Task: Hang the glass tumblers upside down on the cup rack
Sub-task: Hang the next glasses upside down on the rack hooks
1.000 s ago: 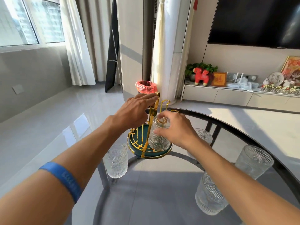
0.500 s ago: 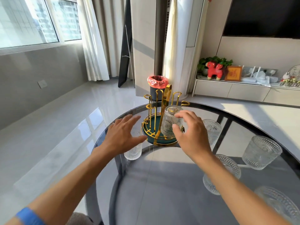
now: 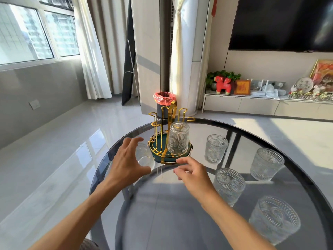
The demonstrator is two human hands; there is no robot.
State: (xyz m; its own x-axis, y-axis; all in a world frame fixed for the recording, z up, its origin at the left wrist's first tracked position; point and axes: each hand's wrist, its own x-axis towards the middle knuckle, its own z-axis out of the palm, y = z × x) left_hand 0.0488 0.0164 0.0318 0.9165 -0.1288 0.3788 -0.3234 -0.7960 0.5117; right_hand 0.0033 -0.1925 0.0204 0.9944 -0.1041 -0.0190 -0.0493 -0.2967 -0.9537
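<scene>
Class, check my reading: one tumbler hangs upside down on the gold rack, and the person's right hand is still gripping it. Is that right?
Not quite. The head view shows the tumbler upside down on the cup rack, but the right hand is open, in front of the rack and clear of the glass, gripping nothing.

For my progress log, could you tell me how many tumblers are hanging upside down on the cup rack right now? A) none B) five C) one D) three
C: only one tumbler sits inverted on the gold cup rack; the other pegs are bare, and the remaining glasses stand upright on the glass table.
</scene>
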